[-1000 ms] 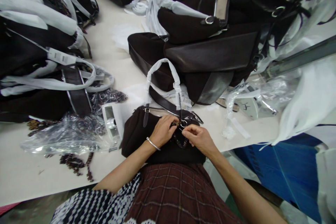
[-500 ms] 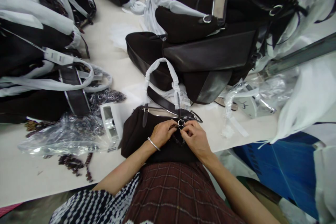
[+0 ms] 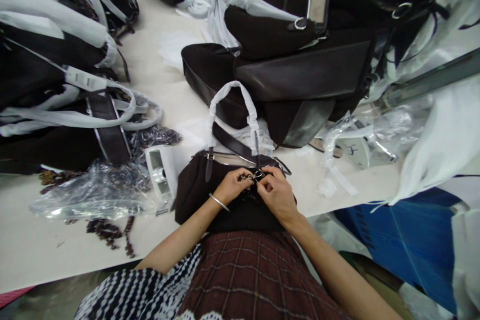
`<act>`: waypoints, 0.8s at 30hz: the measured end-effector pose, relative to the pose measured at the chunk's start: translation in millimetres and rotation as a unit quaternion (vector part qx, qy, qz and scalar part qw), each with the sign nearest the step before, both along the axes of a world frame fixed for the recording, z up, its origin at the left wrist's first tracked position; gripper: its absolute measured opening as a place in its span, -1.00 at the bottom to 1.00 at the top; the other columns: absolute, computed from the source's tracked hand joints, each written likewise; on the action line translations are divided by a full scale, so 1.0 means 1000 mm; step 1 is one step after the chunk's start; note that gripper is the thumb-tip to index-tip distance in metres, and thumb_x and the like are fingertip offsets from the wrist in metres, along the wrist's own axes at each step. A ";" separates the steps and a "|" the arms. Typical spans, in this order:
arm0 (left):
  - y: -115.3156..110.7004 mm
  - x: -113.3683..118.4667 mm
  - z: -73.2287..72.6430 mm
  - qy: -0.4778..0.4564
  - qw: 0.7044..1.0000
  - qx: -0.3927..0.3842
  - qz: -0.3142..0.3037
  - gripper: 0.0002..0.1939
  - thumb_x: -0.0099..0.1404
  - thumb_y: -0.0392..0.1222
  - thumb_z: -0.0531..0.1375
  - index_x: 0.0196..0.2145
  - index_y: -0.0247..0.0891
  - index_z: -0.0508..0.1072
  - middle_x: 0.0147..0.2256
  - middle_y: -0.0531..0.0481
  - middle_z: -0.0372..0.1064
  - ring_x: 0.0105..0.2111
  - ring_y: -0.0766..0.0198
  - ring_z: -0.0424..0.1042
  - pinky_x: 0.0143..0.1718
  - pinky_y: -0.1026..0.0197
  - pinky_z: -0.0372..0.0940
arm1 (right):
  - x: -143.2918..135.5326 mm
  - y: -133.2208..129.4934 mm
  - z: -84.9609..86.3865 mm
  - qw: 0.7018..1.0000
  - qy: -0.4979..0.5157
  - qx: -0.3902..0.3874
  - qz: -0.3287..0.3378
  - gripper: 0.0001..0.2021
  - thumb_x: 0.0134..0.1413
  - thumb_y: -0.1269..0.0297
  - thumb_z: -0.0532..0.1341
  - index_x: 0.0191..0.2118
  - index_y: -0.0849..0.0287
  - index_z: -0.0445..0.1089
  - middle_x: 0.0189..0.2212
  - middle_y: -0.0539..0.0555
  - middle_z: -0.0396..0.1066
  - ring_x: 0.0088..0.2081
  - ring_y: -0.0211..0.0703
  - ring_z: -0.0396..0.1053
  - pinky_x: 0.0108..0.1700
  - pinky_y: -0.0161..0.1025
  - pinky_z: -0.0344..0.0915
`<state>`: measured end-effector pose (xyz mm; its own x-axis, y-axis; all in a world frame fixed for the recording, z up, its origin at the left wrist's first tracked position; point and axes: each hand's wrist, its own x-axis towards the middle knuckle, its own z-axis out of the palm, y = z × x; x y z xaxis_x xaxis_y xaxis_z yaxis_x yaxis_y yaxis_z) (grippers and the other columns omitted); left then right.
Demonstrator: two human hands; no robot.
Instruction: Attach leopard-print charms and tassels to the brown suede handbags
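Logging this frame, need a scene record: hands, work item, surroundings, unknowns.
left_hand: left hand, pinching brown strand
right_hand: right hand, fingertips together beside metal ring; exact grip too small to tell
work_item: dark handbag, white-wrapped handle raised
left_side: clear plastic, loose brown strands, bags with white-wrapped straps
beyond: more dark bags
surface: pale table
unknown: whether strand and ring are joined

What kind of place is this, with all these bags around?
Probably a handbag workshop or packing station: similar dark bags are piled on a pale worktable, one tagged, many handles wrapped in white material, with clear plastic nearby.
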<state>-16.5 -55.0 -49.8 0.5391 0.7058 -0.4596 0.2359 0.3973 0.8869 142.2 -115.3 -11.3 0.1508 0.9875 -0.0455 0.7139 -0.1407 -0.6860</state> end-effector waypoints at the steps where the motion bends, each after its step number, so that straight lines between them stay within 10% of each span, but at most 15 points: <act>1: 0.000 0.000 0.000 -0.013 1.000 -0.026 0.005 -0.80 0.17 -0.14 0.22 -0.27 -0.30 0.46 -0.50 0.11 0.34 -0.54 0.40 0.30 -0.46 0.35 0.19 | -0.001 0.000 -0.001 1.000 0.001 0.001 -0.001 -0.84 0.06 0.38 0.16 -0.51 0.12 0.38 -0.06 0.16 0.37 -0.12 -0.08 0.40 -0.11 -0.18 0.37; 9: 0.000 0.000 0.000 -0.043 0.995 -0.086 0.011 -0.77 0.13 -0.11 0.25 -0.31 -0.31 0.43 -0.51 0.12 0.30 -0.56 0.42 0.26 -0.48 0.35 0.19 | -0.001 0.006 -0.007 1.000 0.017 0.009 0.000 -0.84 0.11 0.37 0.16 -0.46 0.15 0.42 -0.06 0.17 0.38 -0.13 -0.10 0.41 -0.06 -0.18 0.33; 24: 0.007 0.010 0.006 0.139 0.973 0.186 -0.017 -0.90 0.17 -0.28 0.15 -0.49 -0.26 0.42 -0.47 0.06 0.38 -0.43 0.32 0.34 -0.36 0.30 0.20 | -0.002 0.005 -0.014 0.999 0.007 -0.015 0.031 -0.85 0.12 0.34 0.17 -0.43 0.13 0.45 -0.06 0.19 0.37 -0.09 -0.06 0.40 -0.03 -0.12 0.34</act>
<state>-6.5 -48.3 -44.2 0.4576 0.8347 -0.3065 0.4940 0.0480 0.8681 140.4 -110.6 -25.1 0.0880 0.9932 -0.0760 0.7123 -0.1160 -0.6922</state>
